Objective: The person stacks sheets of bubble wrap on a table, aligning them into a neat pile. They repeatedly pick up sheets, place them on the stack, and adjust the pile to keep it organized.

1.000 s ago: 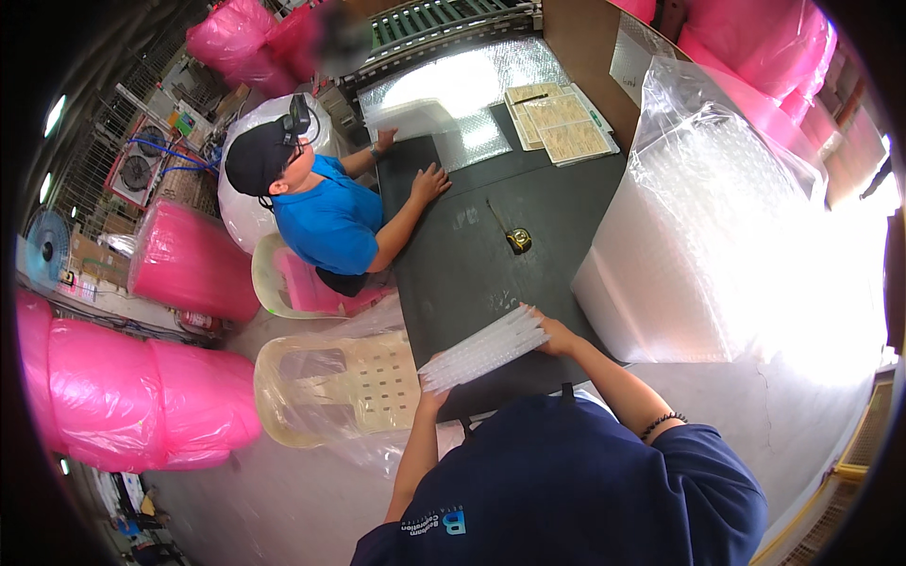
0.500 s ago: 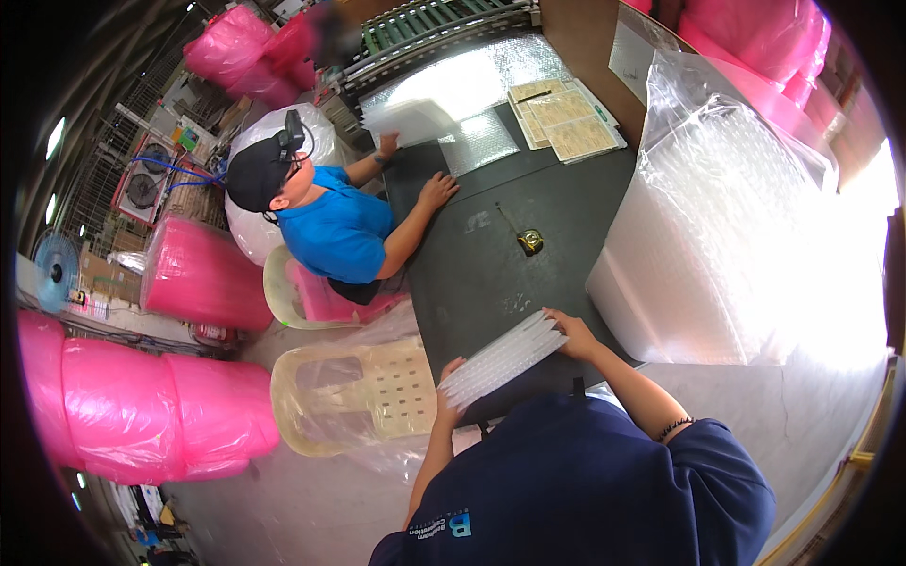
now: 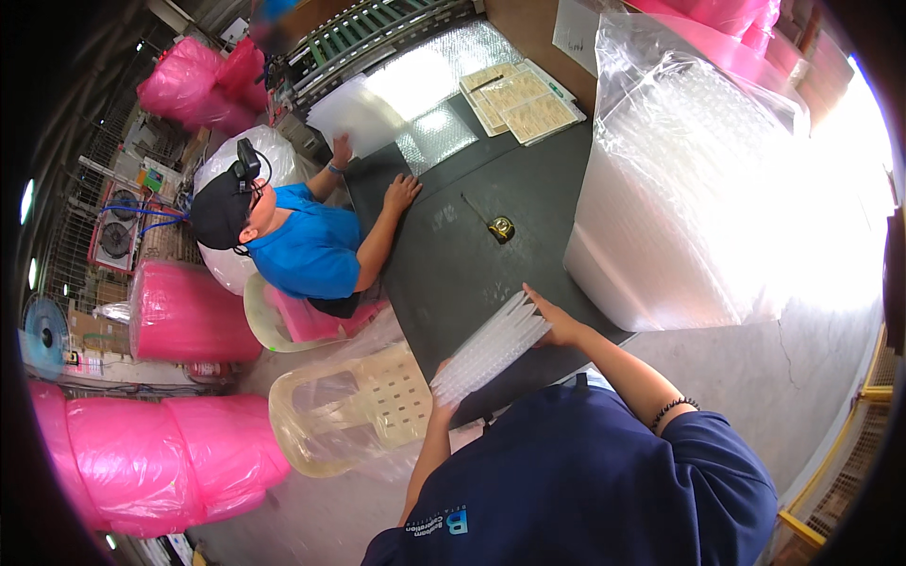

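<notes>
Between my two hands I hold a stack of white bubble-wrap sheets (image 3: 491, 351) over the near edge of the dark table (image 3: 481, 269). My left hand (image 3: 442, 391) is closed on the stack's left end, its fingers partly hidden. At the other end, my right hand (image 3: 552, 319) grips the sheets, which fan apart slightly there. A black and yellow tape measure (image 3: 501, 229) lies on the table beyond the stack. To the right stands a tall clear bag (image 3: 689, 208) filled with bubble-wrap sheets.
A co-worker in a blue shirt (image 3: 307, 243) sits at the table's left side, one hand on a translucent sheet (image 3: 363, 115). Paper forms with a pen (image 3: 524, 102) lie at the far side. A cream plastic chair (image 3: 359, 401) and pink wrapped rolls (image 3: 170, 457) stand left.
The stack is tilted more steeply, its right end raised and its sheets fanned apart a little more. My view has shifted slightly. The tape measure stays on the table.
</notes>
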Available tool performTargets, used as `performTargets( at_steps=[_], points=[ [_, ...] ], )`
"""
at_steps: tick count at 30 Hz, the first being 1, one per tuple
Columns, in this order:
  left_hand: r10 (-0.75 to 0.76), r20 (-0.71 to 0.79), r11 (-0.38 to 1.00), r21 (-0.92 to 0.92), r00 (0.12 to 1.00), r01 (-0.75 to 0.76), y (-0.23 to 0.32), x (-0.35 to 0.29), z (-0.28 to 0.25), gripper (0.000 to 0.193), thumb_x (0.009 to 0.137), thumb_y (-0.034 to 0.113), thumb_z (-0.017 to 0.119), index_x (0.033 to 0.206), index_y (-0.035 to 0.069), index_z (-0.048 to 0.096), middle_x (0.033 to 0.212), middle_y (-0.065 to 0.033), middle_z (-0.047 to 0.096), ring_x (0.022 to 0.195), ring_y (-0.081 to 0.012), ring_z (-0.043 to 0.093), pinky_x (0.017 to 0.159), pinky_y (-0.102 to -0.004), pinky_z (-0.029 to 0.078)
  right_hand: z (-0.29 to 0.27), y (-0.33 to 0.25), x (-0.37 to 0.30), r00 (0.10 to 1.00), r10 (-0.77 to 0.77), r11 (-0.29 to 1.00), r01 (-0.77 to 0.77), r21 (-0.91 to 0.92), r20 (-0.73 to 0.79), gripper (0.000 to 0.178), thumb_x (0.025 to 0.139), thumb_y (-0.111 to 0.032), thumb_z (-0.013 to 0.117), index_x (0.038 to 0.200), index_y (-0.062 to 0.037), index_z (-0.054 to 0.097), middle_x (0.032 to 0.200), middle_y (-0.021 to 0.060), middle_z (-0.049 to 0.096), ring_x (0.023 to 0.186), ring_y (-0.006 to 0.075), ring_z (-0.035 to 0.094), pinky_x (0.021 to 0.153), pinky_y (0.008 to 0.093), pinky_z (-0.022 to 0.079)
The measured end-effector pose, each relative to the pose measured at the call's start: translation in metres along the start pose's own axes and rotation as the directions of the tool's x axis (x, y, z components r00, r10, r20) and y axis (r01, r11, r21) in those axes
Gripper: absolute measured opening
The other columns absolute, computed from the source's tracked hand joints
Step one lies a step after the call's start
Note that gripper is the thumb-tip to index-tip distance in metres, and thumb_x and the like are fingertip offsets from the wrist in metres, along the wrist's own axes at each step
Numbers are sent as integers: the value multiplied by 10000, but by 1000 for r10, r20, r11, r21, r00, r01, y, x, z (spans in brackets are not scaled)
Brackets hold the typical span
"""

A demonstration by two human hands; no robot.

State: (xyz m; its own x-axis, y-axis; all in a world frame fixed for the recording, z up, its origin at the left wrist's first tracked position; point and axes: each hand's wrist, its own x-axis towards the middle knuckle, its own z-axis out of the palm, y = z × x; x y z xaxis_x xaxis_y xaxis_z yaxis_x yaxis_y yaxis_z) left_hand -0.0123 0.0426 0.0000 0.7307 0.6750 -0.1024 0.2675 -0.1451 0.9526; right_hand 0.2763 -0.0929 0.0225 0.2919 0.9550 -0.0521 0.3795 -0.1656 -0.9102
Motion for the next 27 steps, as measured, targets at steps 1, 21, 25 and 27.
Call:
performTargets(
  at_steps=[1, 21, 25, 27],
  points=[
    [26, 11, 999, 22, 1000, -26, -2, 1, -1, 316, 828, 63, 563, 1126, 1, 482, 1037, -108, 580, 934, -171, 569, 838, -307, 483, -3, -3, 2, 1000, 9, 1000, -9, -5, 24, 1053, 636, -161, 759, 1429, -132, 67, 1354, 118, 378, 1220, 266, 406, 1013, 335, 325],
    [104, 56, 915, 386, 993, -118, 32, -29, -5, 495, 781, 396, 631, 1114, 37, 560, 1152, -139, 562, 1083, -318, 500, 956, -394, 366, -4, -26, 4, 988, 150, 987, -148, -58, 43, 825, 466, -83, 807, 1195, -57, 422, 1163, 168, 500, 1123, 332, 450, 944, 373, 376],
    [173, 94, 907, 373, 980, -196, 30, -23, -5, 503, 729, 360, 700, 1087, 31, 572, 1099, -117, 592, 1041, -280, 531, 922, -381, 395, 4, -20, -8, 992, 124, 992, -124, -8, -12, 811, 446, -71, 795, 1184, -60, 457, 1156, 162, 512, 1121, 337, 457, 960, 384, 361],
    [-137, 2, 983, 126, 991, 135, 21, -12, 1, 518, 684, 323, 751, 1074, 31, 574, 1064, -103, 605, 1012, -251, 546, 892, -368, 420, 6, -10, -7, 997, 73, 997, -74, -37, -31, 826, 442, -73, 794, 1196, -64, 456, 1157, 158, 512, 1119, 342, 455, 965, 389, 357]
  ],
)
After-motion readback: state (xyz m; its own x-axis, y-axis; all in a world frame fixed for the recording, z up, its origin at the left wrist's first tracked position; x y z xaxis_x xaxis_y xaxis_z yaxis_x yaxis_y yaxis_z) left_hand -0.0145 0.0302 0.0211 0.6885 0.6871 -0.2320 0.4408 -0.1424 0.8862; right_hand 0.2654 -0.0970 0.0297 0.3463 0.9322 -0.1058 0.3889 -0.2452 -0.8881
